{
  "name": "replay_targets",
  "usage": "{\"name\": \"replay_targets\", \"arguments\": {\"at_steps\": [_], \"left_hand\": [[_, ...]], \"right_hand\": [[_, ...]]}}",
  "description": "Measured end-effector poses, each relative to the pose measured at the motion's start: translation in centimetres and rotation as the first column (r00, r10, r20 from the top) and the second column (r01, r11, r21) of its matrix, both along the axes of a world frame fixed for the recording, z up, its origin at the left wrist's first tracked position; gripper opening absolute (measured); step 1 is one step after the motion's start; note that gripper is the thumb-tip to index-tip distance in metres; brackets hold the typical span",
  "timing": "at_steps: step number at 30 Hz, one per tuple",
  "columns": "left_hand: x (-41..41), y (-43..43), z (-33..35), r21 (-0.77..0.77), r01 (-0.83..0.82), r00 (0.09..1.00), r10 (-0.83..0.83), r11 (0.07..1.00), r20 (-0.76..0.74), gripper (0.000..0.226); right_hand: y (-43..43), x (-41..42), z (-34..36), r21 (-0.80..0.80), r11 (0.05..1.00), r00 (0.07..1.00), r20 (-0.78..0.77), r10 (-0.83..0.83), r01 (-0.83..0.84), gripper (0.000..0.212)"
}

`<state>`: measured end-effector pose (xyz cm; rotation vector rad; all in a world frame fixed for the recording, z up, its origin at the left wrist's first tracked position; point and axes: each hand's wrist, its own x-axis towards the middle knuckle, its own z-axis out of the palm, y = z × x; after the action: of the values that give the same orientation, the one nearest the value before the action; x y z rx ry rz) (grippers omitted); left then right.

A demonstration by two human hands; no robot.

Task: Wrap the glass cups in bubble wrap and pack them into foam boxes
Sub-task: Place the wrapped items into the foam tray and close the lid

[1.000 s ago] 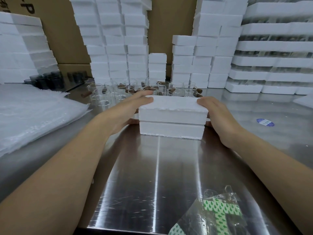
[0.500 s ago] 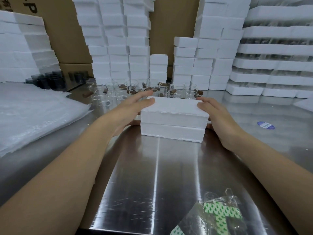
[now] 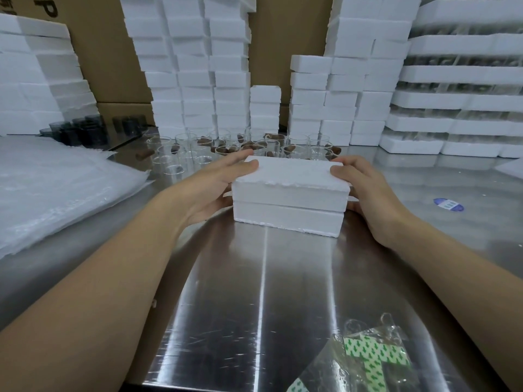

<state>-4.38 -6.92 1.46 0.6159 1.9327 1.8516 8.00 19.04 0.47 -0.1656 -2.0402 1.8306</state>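
- A shut box was seen on the bench, its lid seated on its base, with the seam closed along the front.
- The box's left end was grasped by the left hand, with the thumb laid on the lid and the fingers wrapped round the far edge.
- The right end was grasped in the same way by the right hand, with the thumb on top and the lower fingers tucked at the base.
- What lay inside could not be told, since the box was shut.
- The step was judged to be the closing of a packed box, or the taking up of it to be set aside.
- The bare cups stood just behind the box, many of them unwrapped, so the task was judged far from done.
- For the next move, a level lift from both ends was thought to be called for, so that lid and base would not be parted.
- Light pressure was thought advisable, as the lid's front edge looked crumbly.
- Care was judged to be needed over the cups if the box were carried to the stacks at the back.
- After that, a sheet from the wrap at the left and a fresh cup would be wanted.
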Motion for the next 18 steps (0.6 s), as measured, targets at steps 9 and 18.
{"name": "replay_targets", "arguments": {"at_steps": [9,18], "left_hand": [[0.9,1.3,0.1,0.051,-0.106,0.992,0.102,0.993,0.079,0.027],[1.4,1.9,0.3,0.086,-0.141,0.988,0.135,0.986,0.077,0.03]], "right_hand": [[0.2,-0.1,0.0,0.013,1.0,1.0,0.011,0.01,-0.011,0.032],[0.0,0.2,0.3,0.006,1.0,1.0,0.003,0.01,-0.01,0.042]]}}
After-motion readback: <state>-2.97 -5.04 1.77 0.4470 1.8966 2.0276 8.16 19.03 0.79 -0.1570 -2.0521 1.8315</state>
